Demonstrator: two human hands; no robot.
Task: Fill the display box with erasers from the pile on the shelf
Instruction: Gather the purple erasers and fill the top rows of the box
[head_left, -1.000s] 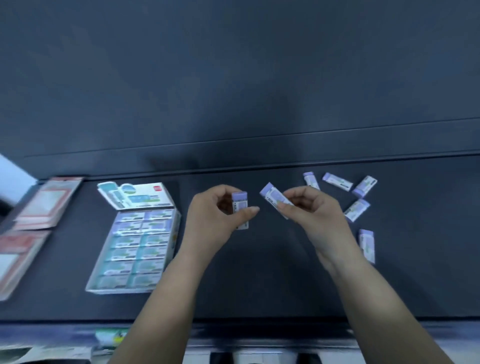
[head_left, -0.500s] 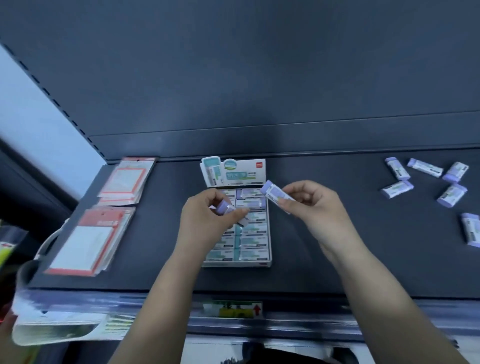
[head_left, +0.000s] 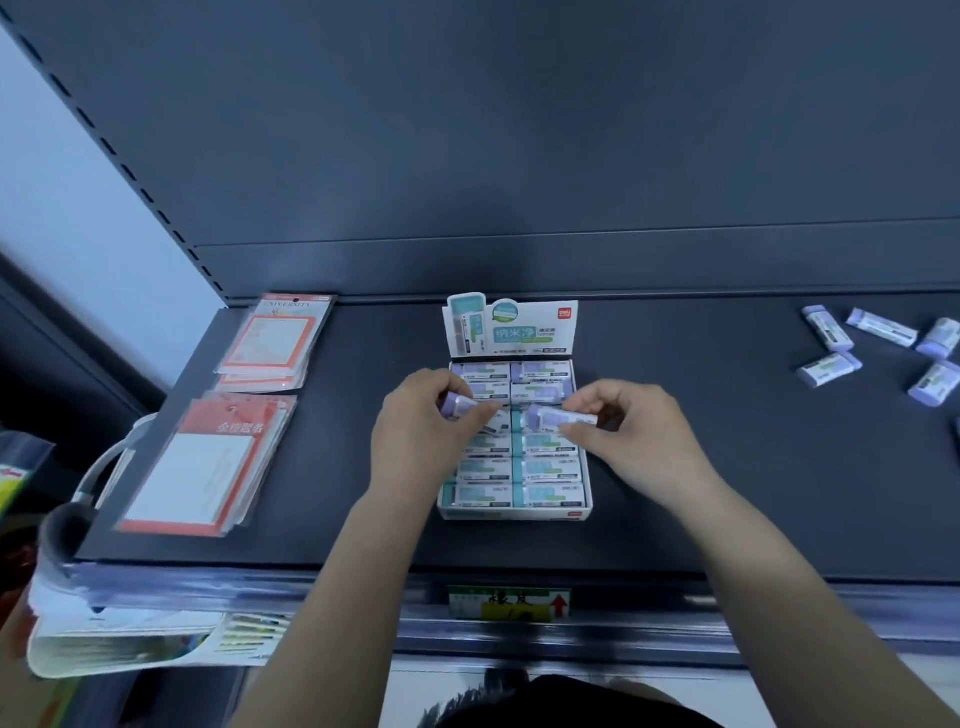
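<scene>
Both hands over display box (head_left: 514, 512), mid-frame: left hand (head_left: 423, 436) pinches an eraser (head_left: 457, 405), right hand (head_left: 636, 436) pinches another (head_left: 558, 417). Pile (head_left: 883, 353) upper right. Lay each flat w/ label up, aligned w/ rows

The display box (head_left: 514, 512) is sitting mid-shelf (head_left: 727, 493), packets (head_left: 234, 415) lying to its left, loose erasers (head_left: 878, 353) lying well apart to its right, both hands hovering over it.

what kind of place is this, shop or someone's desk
Most likely a stationery shop aisle: a dark metal shelf with a price label strip on its front edge, a branded cardboard display box of erasers, and packaged red-bordered notepads laid out alongside.
</scene>
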